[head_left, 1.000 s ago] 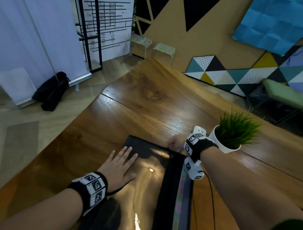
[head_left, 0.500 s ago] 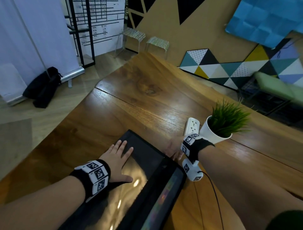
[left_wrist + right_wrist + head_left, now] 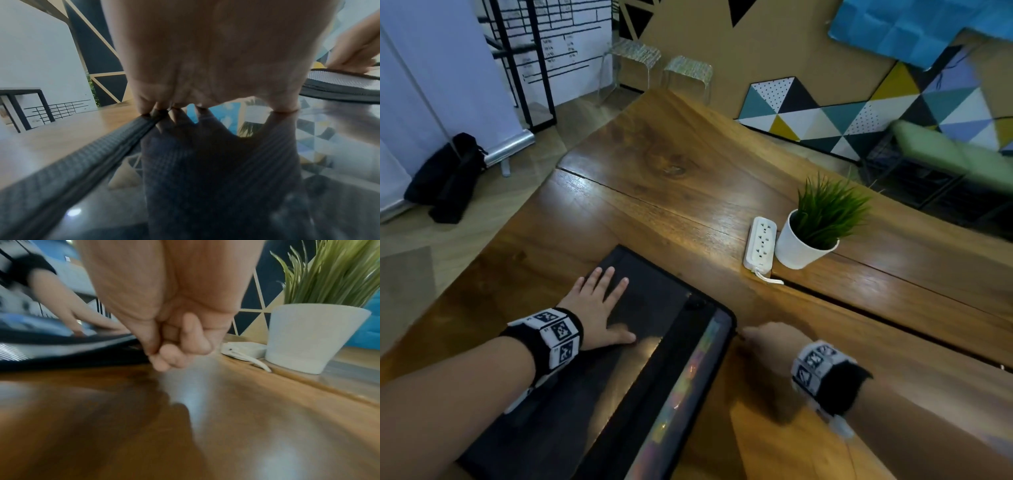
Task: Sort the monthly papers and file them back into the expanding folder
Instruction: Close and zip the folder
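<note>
A black zip-up expanding folder (image 3: 647, 301) lies flat on the wooden table (image 3: 681, 171). My left hand (image 3: 599, 301) presses flat on its glossy cover, fingers spread and straight; the left wrist view shows the palm (image 3: 205, 65) on the cover (image 3: 205, 178) beside the zip edge. At the folder's right side, just below its far right corner, my right hand (image 3: 763, 342) has its fingers curled and pinches a small dark zipper pull (image 3: 738, 335). In the right wrist view the curled fingers (image 3: 170, 344) hover just above the table beside the folder (image 3: 61, 344). Coloured tabs (image 3: 688, 377) show along the open right side.
A white power strip (image 3: 760, 243) and a white pot with a green plant (image 3: 808, 236) stand on the table just beyond my right hand. A groove (image 3: 893, 315) crosses the tabletop to the right. On the floor to the left sits a black bag (image 3: 448, 174).
My right hand has moved from the folder's far edge, round the corner, to its right side, drawing the zipper along. My left hand has stayed flat on the cover.
</note>
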`<control>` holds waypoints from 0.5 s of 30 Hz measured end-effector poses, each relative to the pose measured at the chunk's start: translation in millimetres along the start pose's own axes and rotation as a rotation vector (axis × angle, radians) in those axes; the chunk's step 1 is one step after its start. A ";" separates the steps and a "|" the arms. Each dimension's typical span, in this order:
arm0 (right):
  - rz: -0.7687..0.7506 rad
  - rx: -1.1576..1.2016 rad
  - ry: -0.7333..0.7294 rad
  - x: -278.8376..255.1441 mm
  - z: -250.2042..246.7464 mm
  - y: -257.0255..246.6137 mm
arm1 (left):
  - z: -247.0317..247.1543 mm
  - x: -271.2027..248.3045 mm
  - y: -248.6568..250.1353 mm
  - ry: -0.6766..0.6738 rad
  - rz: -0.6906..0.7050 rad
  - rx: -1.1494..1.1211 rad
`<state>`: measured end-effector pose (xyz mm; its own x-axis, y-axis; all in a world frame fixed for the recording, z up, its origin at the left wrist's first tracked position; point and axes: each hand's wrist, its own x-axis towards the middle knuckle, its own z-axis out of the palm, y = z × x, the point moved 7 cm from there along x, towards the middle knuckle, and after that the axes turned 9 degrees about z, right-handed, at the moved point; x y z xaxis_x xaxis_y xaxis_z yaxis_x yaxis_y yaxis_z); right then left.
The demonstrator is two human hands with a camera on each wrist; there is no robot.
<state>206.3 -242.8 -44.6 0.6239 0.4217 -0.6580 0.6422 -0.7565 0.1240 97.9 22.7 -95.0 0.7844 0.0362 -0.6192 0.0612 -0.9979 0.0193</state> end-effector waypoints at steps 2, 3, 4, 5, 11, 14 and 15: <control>0.026 0.037 0.066 -23.2 15.7 -18.5 | -0.2 0.7 2.5 0.002 -0.011 0.014; 0.042 0.044 0.087 -30.6 21.5 -28.8 | -0.3 0.6 4.7 -0.001 -0.013 0.019; 0.061 0.049 0.109 -34.6 26.3 -36.8 | -0.7 0.7 6.0 -0.005 -0.015 0.021; 0.075 0.068 0.126 -36.8 30.3 -41.6 | -0.9 0.5 6.9 -0.011 -0.019 0.021; 0.043 0.154 0.071 -55.4 47.4 -69.9 | -3.4 -2.8 8.6 -0.027 -0.043 -0.001; 0.105 0.204 0.085 -52.7 49.0 -64.8 | -12.7 -6.3 10.2 -0.032 -0.071 -0.036; 0.151 0.239 0.111 -46.2 42.5 -56.3 | -17.0 -8.9 13.3 -0.027 -0.072 -0.051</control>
<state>122.4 -240.9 -52.8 0.7576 0.3375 -0.5587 0.4236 -0.9054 0.0275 102.2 10.1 -75.9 0.7601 0.1059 -0.6412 0.1488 -0.9888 0.0132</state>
